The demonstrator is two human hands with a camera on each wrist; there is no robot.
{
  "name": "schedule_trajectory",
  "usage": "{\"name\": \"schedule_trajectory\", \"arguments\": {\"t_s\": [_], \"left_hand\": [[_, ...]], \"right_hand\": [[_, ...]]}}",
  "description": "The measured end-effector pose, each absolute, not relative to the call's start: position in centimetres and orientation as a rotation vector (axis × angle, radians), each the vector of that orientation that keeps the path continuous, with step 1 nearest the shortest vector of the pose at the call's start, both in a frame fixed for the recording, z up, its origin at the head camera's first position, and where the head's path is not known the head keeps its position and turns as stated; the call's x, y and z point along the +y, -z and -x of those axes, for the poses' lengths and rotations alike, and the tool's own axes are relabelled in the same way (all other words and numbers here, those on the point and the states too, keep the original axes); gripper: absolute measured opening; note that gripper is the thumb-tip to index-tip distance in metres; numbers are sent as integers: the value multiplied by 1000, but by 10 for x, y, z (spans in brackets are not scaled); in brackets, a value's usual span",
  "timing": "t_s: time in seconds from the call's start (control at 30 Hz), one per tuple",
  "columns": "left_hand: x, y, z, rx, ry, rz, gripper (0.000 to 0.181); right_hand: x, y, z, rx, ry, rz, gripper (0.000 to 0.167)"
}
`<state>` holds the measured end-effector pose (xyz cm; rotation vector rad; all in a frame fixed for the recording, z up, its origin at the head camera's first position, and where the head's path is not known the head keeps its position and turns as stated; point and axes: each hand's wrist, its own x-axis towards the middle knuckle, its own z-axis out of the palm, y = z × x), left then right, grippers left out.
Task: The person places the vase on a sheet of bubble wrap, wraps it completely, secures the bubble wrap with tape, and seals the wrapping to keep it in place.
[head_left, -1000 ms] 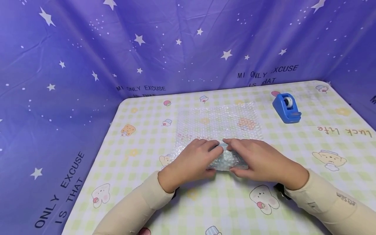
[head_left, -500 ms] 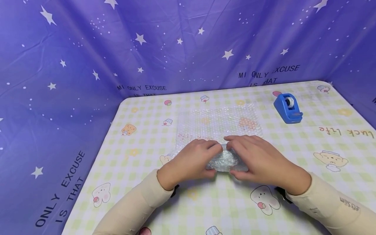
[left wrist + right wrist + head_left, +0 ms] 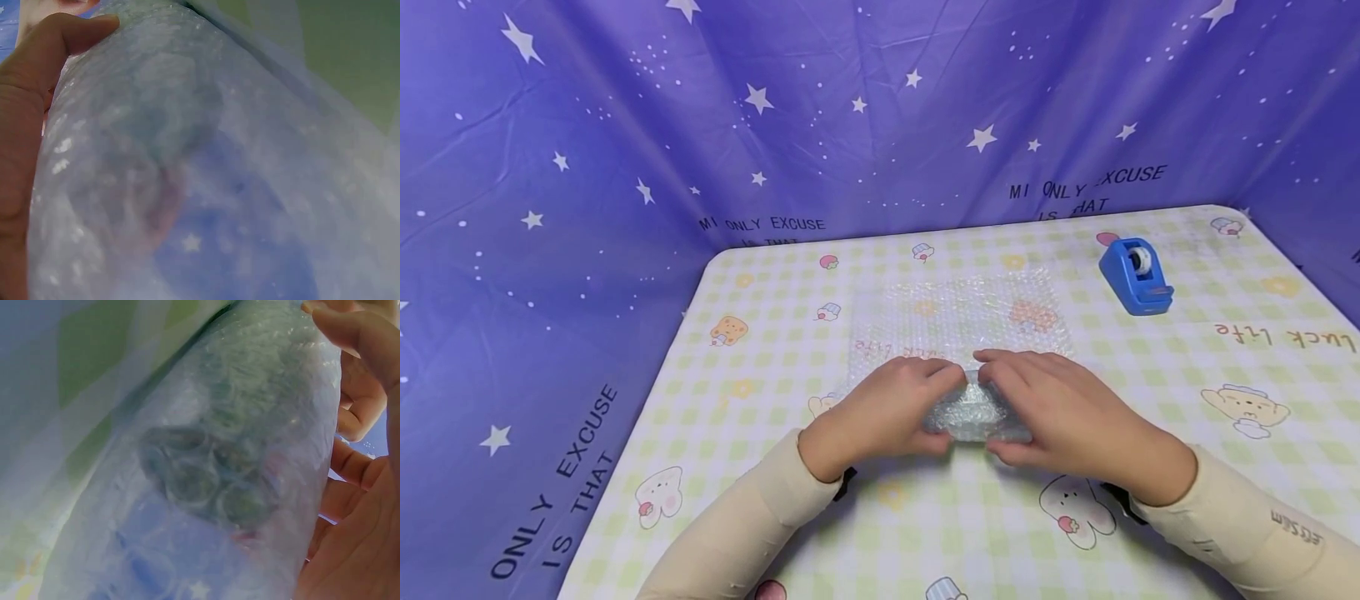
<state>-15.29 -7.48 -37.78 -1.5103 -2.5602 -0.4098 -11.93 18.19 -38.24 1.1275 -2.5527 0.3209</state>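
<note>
A roll of bubble wrap (image 3: 973, 412) lies across the table, at the near end of a flat bubble wrap sheet (image 3: 955, 308). My left hand (image 3: 883, 408) grips the roll's left part, thumb on the near side and fingers over the top. The right part is held by my right hand (image 3: 1060, 408) in the same way, with its fingers curled round the roll (image 3: 250, 394) in the right wrist view. Through the layers in the wrist views a dark, greenish shape (image 3: 212, 475) shows, too blurred to name. The left hand's thumb (image 3: 81, 31) presses on the wrap (image 3: 156, 81).
A blue tape dispenser (image 3: 1135, 279) with a tape roll stands at the table's back right. The table (image 3: 715, 450) has a green-checked cover with cartoon prints. Purple star-patterned curtains (image 3: 880, 133) hang behind and at both sides.
My right hand has shifted slightly over the roll, and the roll sits a touch nearer to me. My left hand stays almost in place. The tape dispenser has not moved on the table.
</note>
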Motion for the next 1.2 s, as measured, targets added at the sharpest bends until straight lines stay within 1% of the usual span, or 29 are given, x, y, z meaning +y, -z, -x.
{"name": "schedule_trajectory", "arguments": {"t_s": [0.37, 0.6, 0.7, 0.8, 1.07, 1.2], "left_hand": [[-77, 379, 156, -2582, 485, 1535, 57], [-77, 380, 157, -2580, 518, 1539, 58], [-78, 380, 157, -2572, 533, 1539, 59], [-77, 381, 157, -2568, 533, 1539, 59], [-77, 382, 158, -2569, 546, 1540, 58], [-77, 382, 158, -2559, 540, 1543, 58]], "right_hand": [[180, 385, 119, -2559, -296, -1136, 76], [178, 390, 118, -2581, -294, -1128, 94], [176, 393, 118, -2594, -298, -1112, 97], [175, 395, 118, -2590, -307, -1095, 95], [175, 397, 120, -2562, -366, -1108, 79], [176, 396, 122, -2569, -417, -1121, 76]]}}
